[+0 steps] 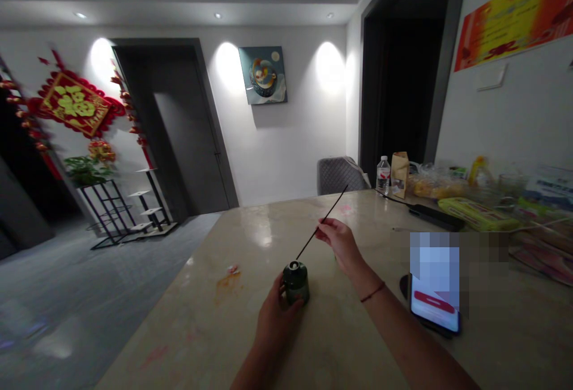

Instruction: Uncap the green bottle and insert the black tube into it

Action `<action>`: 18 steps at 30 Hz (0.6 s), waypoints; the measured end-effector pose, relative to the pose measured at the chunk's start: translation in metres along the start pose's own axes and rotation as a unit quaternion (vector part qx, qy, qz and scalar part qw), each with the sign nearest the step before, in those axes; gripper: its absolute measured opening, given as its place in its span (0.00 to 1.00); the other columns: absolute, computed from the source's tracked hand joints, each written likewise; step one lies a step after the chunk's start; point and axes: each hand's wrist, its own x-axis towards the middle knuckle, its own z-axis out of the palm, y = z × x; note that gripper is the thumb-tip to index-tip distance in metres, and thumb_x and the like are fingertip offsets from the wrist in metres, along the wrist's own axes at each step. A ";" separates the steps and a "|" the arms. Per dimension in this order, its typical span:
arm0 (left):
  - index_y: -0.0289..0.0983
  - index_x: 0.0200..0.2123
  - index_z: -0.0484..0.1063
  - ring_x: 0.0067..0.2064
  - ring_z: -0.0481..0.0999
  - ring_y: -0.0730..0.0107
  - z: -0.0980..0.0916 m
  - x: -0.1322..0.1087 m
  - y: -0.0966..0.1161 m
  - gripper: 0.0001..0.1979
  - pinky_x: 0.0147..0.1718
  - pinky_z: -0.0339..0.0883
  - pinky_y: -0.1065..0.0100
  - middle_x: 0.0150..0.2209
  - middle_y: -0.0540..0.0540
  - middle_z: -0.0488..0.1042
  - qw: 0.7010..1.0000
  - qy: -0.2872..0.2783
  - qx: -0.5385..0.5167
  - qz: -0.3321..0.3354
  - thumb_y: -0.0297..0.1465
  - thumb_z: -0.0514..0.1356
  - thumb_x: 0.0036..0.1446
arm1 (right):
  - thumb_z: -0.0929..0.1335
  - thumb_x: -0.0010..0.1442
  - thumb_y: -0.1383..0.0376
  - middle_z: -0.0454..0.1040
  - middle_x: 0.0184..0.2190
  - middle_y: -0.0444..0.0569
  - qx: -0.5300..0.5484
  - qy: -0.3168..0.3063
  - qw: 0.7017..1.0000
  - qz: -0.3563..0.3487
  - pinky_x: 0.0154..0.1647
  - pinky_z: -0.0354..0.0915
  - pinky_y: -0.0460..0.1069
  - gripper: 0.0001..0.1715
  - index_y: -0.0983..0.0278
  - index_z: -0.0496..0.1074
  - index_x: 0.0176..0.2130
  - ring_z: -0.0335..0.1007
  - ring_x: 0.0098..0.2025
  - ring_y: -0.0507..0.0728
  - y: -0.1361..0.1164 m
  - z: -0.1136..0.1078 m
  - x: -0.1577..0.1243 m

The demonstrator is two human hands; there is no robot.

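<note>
On the tabletop (201, 318), the left grip (275, 318) clasps a green canister (296, 279).

The left hand (275, 330) is bare, and so is the right hand (340, 243) — except for a thin red cord bracelet (372, 292) tied at its wrist.

The left fingers (290, 307) partly hide the green canister (298, 279).

A smartphone with a lit screen (434, 294) sits on the pale marble counter (250, 240) at right; farther off stand a clear plastic water bottle (383, 176), a brown paper bag (400, 174) and a grey quilted chair (340, 176).
</note>
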 end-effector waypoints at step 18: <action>0.39 0.53 0.59 0.47 0.73 0.63 -0.001 0.000 0.000 0.33 0.44 0.65 0.67 0.47 0.43 0.73 1.000 -0.024 -0.006 0.017 0.28 0.62 0.41 | 0.65 0.47 0.66 0.71 0.25 0.45 -0.288 -0.091 0.950 -0.082 0.27 0.66 0.46 0.06 0.65 0.67 0.29 0.70 0.26 0.52 0.036 0.018 -0.020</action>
